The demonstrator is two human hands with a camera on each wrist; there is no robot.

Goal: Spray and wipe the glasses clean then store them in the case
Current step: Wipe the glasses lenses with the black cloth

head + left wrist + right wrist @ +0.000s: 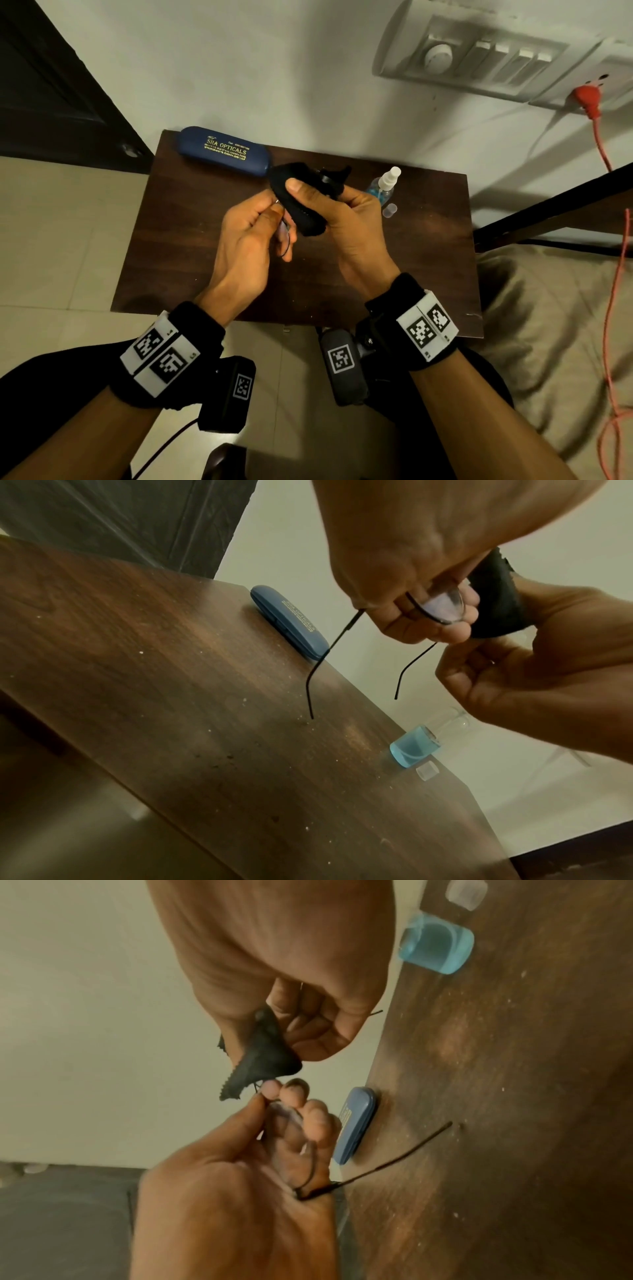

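Dark wood grain, flecked with pale crumbs, covers the small table [191,240] that is set against a light wall. At its far left corner the blue case [224,150] lies closed and flat (gold lettering on its lid), with the spray bottle [383,186] of blue liquid standing well to its right and a small clear cap [389,209] just in front of the bottle.

Above the middle of the table the glasses [441,607] are held by the left hand [251,236]: its fingers are curled around one round lens, the rim being pinched between thumb and fingertips, while both thin black temple arms hang down toward the tabletop without touching it. A black cloth [298,195] is gripped by the right hand [346,222], with the thumb pressed on top of the fabric and the other fingers curled beneath it; the second lens appears to be wrapped inside the cloth, though it is hidden. The two hands are held close together, nearly touching.

On the wall a switch panel [479,54] is mounted, and a red plug [587,99] with its cord is seated in a socket.
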